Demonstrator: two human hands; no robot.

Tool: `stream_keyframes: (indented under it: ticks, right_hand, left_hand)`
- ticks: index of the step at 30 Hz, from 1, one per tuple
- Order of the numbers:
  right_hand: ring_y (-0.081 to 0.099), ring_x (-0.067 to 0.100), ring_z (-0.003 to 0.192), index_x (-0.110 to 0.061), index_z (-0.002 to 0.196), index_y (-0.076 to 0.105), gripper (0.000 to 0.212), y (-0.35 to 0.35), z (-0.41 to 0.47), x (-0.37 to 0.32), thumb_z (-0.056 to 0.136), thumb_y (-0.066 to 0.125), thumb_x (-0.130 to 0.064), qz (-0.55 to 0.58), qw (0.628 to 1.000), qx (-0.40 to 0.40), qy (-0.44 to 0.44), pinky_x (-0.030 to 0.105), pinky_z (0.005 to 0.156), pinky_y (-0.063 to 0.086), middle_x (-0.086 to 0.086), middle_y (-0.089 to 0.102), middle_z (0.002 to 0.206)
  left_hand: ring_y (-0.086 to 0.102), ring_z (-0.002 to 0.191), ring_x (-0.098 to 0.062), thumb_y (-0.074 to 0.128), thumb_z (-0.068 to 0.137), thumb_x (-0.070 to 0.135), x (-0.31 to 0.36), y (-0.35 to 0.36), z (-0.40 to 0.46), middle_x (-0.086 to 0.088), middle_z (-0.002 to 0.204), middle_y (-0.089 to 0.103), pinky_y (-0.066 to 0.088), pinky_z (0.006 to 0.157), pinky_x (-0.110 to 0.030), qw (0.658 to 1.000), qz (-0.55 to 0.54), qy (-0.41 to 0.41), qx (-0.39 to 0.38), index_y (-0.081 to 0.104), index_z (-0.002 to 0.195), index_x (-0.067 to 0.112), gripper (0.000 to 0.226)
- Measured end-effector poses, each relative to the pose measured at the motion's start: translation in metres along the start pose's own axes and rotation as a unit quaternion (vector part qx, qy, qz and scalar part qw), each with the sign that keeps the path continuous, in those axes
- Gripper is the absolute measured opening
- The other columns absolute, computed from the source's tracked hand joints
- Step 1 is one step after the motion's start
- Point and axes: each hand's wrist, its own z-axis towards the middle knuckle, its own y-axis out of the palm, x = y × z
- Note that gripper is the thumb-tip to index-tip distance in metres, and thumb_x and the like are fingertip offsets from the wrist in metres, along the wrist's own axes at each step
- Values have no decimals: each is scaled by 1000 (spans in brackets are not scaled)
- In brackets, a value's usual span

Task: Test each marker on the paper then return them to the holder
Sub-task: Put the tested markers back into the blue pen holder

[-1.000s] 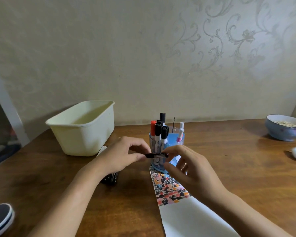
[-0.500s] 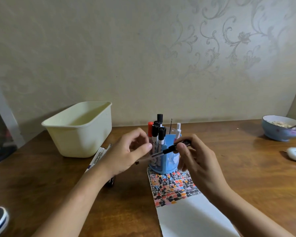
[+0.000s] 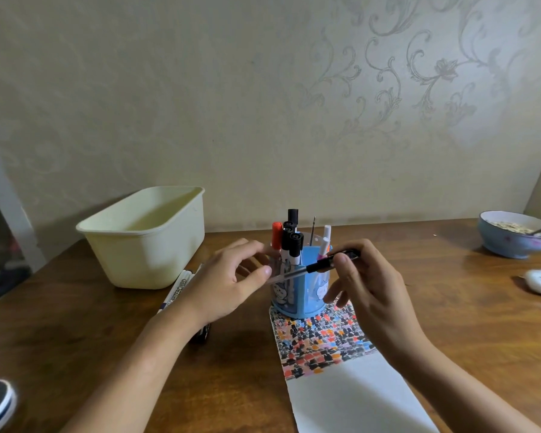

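Before the holder (image 3: 303, 295), both hands' curled fingers (image 3: 345, 264) pinch one pen (image 3: 322, 265).

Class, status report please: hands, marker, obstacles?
Both hands grip one black marker, held above the paper. Holder directly behind. Nothing blocking.

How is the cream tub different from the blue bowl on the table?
The cream tub is rectangular and looks empty; the blue bowl is round and holds food with a spoon. The tub sits far left, the bowl far right. Both are open-topped and rest on the wooden table.
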Motion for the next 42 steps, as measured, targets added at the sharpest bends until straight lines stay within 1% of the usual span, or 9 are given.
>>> stream_keyframes:
  ticks: [9,14,17,19,22,26,30,39,42]
  right_hand:
    - [71,17,64,-13,103,56,23,-7,4,-5,96,46,-32,6,999,35,-15,30,53,56,-2,71,90]
    - [71,18,62,-12,103,55,25,-9,6,-4,96,46,-34,2,999,41,-26,28,52,55,-7,69,95]
    - [70,19,61,-12,102,56,19,-10,7,-2,98,47,-29,2,999,42,-26,26,53,53,-6,70,91]
    - [69,21,60,-13,101,56,15,-10,8,-2,99,47,-26,7,999,45,-24,26,52,52,-4,70,89]
    - [69,21,59,-16,99,56,12,-10,8,-2,100,47,-25,9,999,47,-25,24,52,51,-6,69,85]
    - [69,18,59,-15,101,55,17,-11,9,-2,98,47,-30,2,998,53,-29,22,50,51,-7,68,84]
    - [68,16,58,-17,102,53,10,-12,10,-2,101,46,-24,-6,998,61,-30,21,49,51,-11,68,87]
    - [67,15,56,-12,109,51,22,-17,12,-6,100,42,-30,-20,995,84,-52,22,49,51,1,65,77]
    - [67,15,57,-12,111,50,18,-18,12,-5,102,42,-26,-26,994,86,-55,22,50,51,0,65,76]
  left_hand:
    - [60,101,0,60,96,32,-2,-3,1,20,114,61,53,86,-27,999,-29,-6,31,55,117,40,24]
    - [55,112,3,59,97,33,-1,0,1,23,123,58,52,91,-28,1000,-13,-16,19,48,124,43,31]
    - [51,105,18,58,98,30,2,-1,0,30,116,56,42,83,-8,999,-17,-13,29,49,120,41,27]
    - [53,106,16,59,98,24,4,-4,1,28,112,59,41,76,-1,998,-48,-1,45,53,117,36,23]
    - [59,108,3,58,98,21,3,-6,1,24,114,63,45,81,-7,997,-61,9,54,56,119,34,25]
    - [53,110,9,55,99,25,1,-3,1,33,120,53,43,81,-6,999,-9,3,39,55,123,43,30]
    - [47,117,8,55,100,24,1,-1,2,29,129,50,44,91,-14,1000,9,12,26,55,127,43,33]
    - [45,123,7,56,99,24,-2,0,2,28,131,50,45,98,-22,1000,13,21,16,59,127,41,33]
    - [47,119,8,56,99,25,1,0,1,28,133,49,44,92,-16,1000,10,17,18,54,125,43,32]
